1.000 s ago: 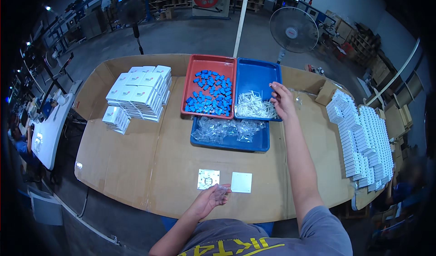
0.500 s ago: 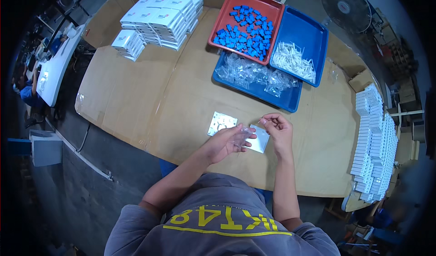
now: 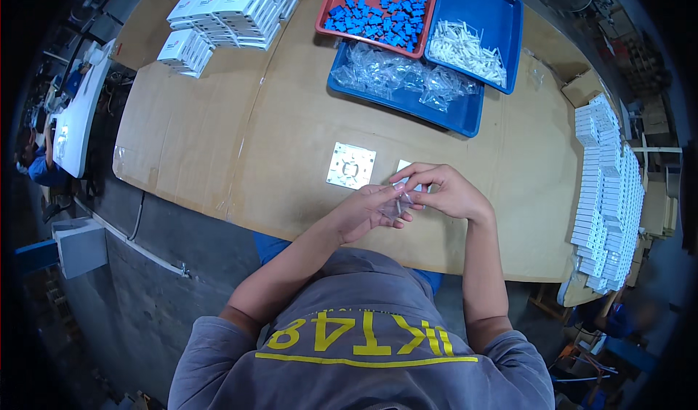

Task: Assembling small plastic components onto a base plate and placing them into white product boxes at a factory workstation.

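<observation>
My left hand [image 3: 361, 213] holds a small clear plastic bag [image 3: 393, 208] over the near part of the cardboard-covered table. Close against it, my right hand [image 3: 447, 192] has its fingertips pinched at the bag's upper edge. A small pale sliver shows through the plastic, too small to name. Just beyond my left hand lies a square white plate [image 3: 351, 166] with cut-outs and a ring-shaped middle. Behind my right fingers is a plain white square piece [image 3: 403, 165], mostly hidden by the hand.
A red tray [image 3: 325, 18] of blue plastic parts and a blue tray [image 3: 514, 17] of white slender pieces overlap another blue tray [image 3: 465, 125] of clear bags. Stacked white boxes [image 3: 229, 6] stand far left. Rows of white pieces [image 3: 607, 199] line the right edge.
My right hand has come left and its fingers now meet the bag in my left hand; before, it was apart, pinching something small. The whole view has shifted, moving the table upward in the picture.
</observation>
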Motion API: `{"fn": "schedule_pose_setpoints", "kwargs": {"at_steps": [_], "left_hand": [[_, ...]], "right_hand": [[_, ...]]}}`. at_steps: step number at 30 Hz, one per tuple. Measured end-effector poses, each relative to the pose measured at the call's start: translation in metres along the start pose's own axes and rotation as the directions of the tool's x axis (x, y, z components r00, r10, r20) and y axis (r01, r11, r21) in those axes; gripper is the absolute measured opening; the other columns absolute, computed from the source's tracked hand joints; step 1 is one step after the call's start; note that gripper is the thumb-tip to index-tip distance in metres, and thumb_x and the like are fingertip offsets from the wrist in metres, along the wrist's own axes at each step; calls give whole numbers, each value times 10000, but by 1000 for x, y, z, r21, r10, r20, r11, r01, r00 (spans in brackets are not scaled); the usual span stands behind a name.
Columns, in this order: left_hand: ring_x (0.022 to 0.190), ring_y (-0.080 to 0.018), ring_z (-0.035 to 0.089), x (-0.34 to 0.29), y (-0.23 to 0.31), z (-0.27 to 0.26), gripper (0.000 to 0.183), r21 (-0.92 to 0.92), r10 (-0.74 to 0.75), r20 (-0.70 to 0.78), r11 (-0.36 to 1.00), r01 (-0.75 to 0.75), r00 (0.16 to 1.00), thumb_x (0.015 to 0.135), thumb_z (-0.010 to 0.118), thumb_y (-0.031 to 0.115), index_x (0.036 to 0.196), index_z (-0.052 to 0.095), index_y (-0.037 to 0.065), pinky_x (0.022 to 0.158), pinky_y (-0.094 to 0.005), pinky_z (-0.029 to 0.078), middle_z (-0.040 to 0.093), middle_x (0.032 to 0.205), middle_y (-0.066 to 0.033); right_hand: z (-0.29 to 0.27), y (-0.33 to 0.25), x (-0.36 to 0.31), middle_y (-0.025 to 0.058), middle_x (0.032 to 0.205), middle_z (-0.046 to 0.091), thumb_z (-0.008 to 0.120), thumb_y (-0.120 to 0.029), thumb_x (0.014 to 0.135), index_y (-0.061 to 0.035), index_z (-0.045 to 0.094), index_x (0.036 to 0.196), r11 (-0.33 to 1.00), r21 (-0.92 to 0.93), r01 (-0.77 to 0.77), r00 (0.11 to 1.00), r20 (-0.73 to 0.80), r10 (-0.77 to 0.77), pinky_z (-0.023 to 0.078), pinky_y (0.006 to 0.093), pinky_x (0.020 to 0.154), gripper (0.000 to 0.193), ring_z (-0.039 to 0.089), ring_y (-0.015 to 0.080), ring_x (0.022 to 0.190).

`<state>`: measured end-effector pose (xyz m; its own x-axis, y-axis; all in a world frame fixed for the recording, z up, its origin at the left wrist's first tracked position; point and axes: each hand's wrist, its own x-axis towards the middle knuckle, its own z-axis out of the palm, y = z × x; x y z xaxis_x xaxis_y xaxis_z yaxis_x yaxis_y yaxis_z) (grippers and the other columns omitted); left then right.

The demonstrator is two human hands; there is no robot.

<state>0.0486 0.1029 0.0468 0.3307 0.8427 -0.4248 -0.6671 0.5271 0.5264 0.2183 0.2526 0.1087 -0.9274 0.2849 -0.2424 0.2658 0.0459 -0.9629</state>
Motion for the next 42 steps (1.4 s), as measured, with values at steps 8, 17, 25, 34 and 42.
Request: {"fn": "schedule_pose_setpoints", "kwargs": {"at_steps": [8,17,25,34,42], "left_hand": [[987,-166,706,-1,12,4,483,-65,16,14,998,-15,1000,1118,472,443,1386,567,53,914,-344,578,713,1178,-89],[1010,-165,702,3,16,5,487,-48,38,33,998,-37,999,1130,458,377,1490,486,51,907,-334,580,686,1219,-68],[1046,-173,701,3,4,-3,496,90,27,-29,996,-25,999,1137,411,384,1430,552,9,944,-341,563,708,1181,-86],[929,-146,649,-6,6,-7,583,-14,-36,-14,999,36,999,1149,297,442,1482,508,13,902,-334,544,706,1215,-86],[944,-152,669,-21,-10,-6,535,34,-26,-25,999,27,999,1151,357,377,1464,516,-26,894,-308,545,709,1250,-104]], "right_hand": [[1,-13,3,88,1194,711,549,-219,1102,47,736,1126,998,55,-29,999,-32,31,513,319,911,326,644,172,1012],[5,-6,8,68,982,696,447,-394,1141,36,687,1243,998,36,-58,998,36,56,523,330,830,502,611,151,864],[9,1,12,61,898,692,432,-426,1140,16,686,1219,989,-71,-126,972,192,138,513,329,855,516,621,165,857],[-112,21,54,79,1017,776,583,-178,1066,18,749,1110,981,-192,-7,842,-531,-98,544,310,819,260,690,142,907],[-228,-1,134,170,983,769,661,-115,952,-53,740,1152,769,-574,-282,476,-779,-407,568,395,793,224,743,308,896]]}}
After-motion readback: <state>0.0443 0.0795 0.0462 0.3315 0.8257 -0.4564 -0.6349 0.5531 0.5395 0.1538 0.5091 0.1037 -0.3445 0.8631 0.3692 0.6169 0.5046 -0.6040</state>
